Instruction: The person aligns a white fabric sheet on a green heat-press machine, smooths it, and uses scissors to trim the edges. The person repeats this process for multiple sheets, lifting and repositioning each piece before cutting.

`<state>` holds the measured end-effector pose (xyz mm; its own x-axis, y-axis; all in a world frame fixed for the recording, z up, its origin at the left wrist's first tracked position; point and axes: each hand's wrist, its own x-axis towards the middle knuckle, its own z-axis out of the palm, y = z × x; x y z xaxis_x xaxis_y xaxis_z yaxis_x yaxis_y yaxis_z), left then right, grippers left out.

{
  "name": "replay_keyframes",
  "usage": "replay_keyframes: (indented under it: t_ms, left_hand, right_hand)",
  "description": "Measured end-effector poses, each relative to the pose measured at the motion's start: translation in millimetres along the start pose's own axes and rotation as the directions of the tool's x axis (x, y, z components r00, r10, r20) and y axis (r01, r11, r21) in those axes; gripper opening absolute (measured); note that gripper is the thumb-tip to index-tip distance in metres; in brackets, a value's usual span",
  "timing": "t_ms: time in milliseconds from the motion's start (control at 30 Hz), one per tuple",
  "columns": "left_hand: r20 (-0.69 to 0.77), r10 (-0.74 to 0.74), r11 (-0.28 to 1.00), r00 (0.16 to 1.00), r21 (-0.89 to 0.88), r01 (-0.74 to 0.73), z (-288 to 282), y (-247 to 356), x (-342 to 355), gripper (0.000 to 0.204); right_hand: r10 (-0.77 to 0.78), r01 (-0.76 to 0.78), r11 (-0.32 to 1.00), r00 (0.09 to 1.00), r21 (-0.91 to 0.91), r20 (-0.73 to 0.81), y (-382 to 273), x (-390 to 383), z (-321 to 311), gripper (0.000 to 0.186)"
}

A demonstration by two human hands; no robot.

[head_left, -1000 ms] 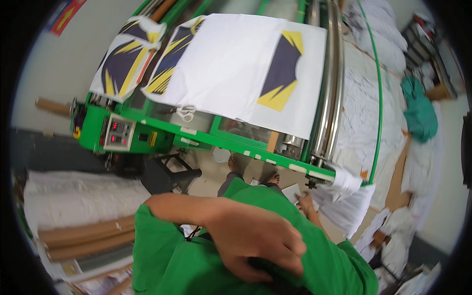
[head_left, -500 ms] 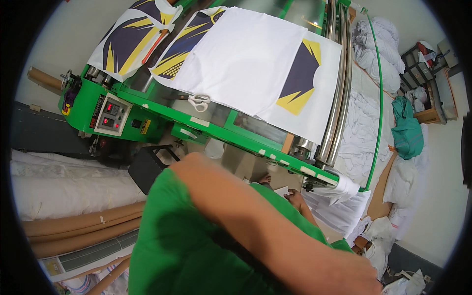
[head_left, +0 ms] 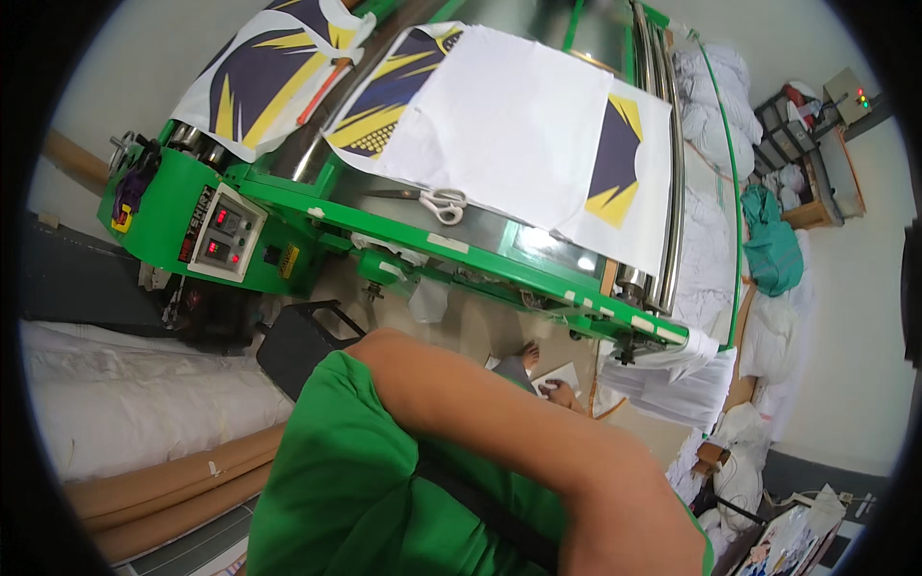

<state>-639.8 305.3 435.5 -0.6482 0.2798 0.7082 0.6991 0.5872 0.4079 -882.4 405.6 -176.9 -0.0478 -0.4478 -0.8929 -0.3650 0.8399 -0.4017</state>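
Head view here, and honestly not much handwork to report. What fills the lower half is my person's green shirt and one bare forearm crossing from about 9 o'clock down to 5 o'clock. It looks like the left arm, but I can't swear to it. Neither hand is in the picture, so I can't tell whether either is open, closed or gripping anything.

The stuff closest to that arm sits up at 12 o'clock: a big green roller machine with a white fabric panel draped over its surface, navy and yellow print at the corners. A pair of white-handled scissors lies on the metal surface, touching the panel's lower edge. A second printed panel hangs at 11 o'clock, above the grey control box with red readouts.

My read: this is a pause between steps, nothing being worked, since the arm is well apart from the machine. The next move would call for bringing a hand into view and reaching toward 12 o'clock, coming at the scissors by the handles and not dragging the loose panel edge along.

Off to the sides: white cloth rolls and cardboard tubes at 8 o'clock, and a green bag at 3 o'clock.
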Motion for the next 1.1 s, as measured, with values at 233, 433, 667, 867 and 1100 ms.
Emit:
replay_keyframes:
  t_ms: [233, 433, 667, 867, 1100]
  left_hand:
    - [0.085, 0.041, 0.988, 0.996, 0.145, -0.053, 8.5, 46.0, -5.9, 0.02]
    - [0.18, 0.206, 0.953, 0.962, 0.186, -0.239, 10.9, 46.7, 22.1, 0.02]
    - [0.271, 0.288, 0.907, 0.918, 0.23, -0.352, 20.2, 49.1, 63.4, 0.019]
    - [0.346, 0.292, 0.882, 0.892, 0.263, -0.391, 10.9, 56.7, 61.5, 0.019]
    - [0.234, 0.11, 0.953, 0.966, 0.249, -0.169, -19.2, 33.7, -54.3, 0.013]
  right_hand:
    - [-0.046, 0.042, 0.99, 0.999, -0.135, -0.021, -35.3, -43.7, 19.2, 0.074]
    - [0.012, -0.031, 0.991, 0.989, -0.129, -0.147, 5.4, 3.6, 11.1, 0.074]
    - [-0.065, 0.051, 0.993, 0.989, -0.109, -0.133, -25.6, -26.6, 15.7, 0.073]
    - [-0.103, 0.086, 0.99, 0.983, -0.114, -0.151, -34.0, -23.5, 28.0, 0.073]
    - [-0.076, 0.053, 0.992, 0.974, -0.111, -0.211, 0.6, -0.5, 38.1, 0.073]
